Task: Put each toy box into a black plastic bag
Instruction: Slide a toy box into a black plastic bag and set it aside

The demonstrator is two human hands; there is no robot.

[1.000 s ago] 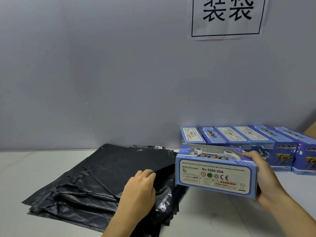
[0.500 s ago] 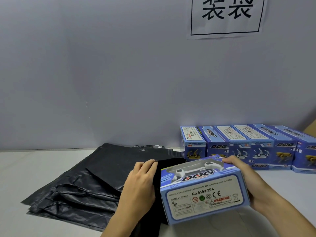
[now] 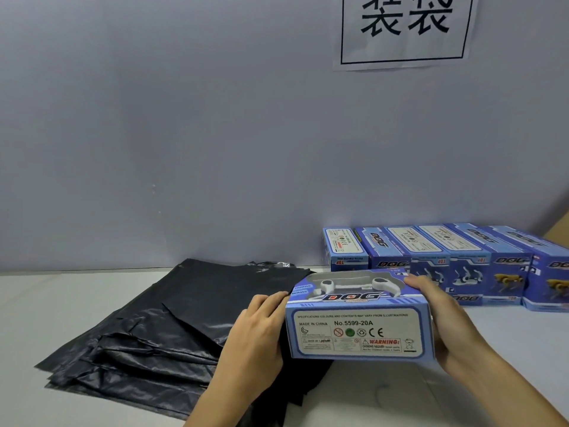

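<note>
A blue toy box (image 3: 358,322) marked DOG, with a white toy dog behind its window, hangs just above the table at centre right. My right hand (image 3: 443,331) grips its right end, fingers curled over the top edge. My left hand (image 3: 255,331) sits at the box's left end, fingers curled round the edge of a black plastic bag (image 3: 289,377) that drapes below the box. A pile of flat black bags (image 3: 160,328) lies to the left.
A row of several more blue toy boxes (image 3: 462,260) stands against the grey wall at the right. A paper sign (image 3: 403,29) hangs on the wall above. A brown cardboard corner (image 3: 558,226) shows at the far right edge. The table (image 3: 61,297) is white.
My right hand has carried the box left and down, from beside the row toward my left hand at the bag. My left hand has stayed on the bag's edge.
</note>
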